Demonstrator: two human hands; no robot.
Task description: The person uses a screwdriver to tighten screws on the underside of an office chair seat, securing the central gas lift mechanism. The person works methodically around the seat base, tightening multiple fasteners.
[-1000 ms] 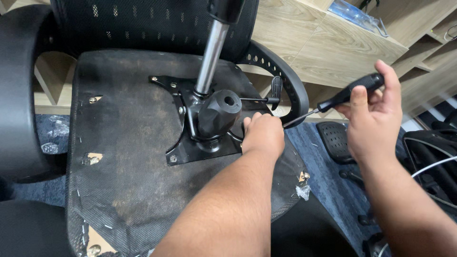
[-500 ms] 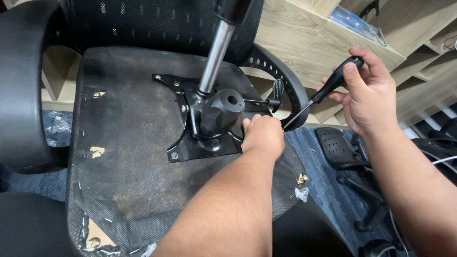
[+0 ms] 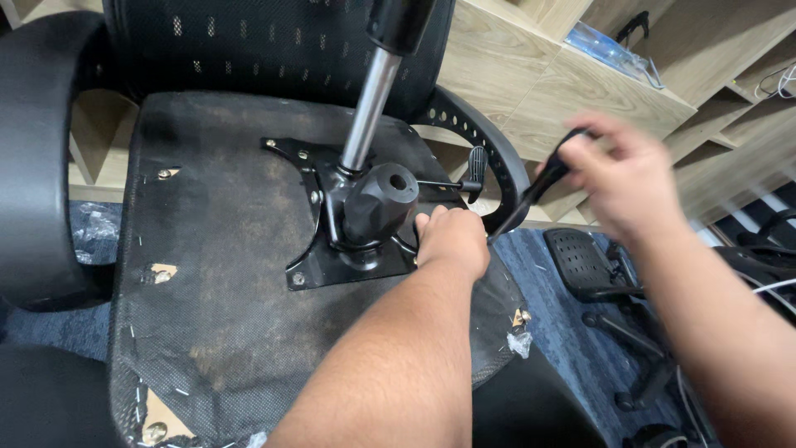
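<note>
I see my left hand (image 3: 452, 239) curled down on the right corner of the black metal mounting plate (image 3: 348, 249) bolted to the dusty black underside of the upturned office chair seat (image 3: 224, 290); whether its fingers pinch anything there I cannot tell. My right hand (image 3: 618, 178), blurred, is closed around the handle of a black screwdriver (image 3: 535, 187), its shaft slanting down to a tip just beside my left hand. A silver gas-lift cylinder (image 3: 365, 112) rises from the plate's black hub (image 3: 377, 199), with the black armrest (image 3: 489, 158) curving behind.
</note>
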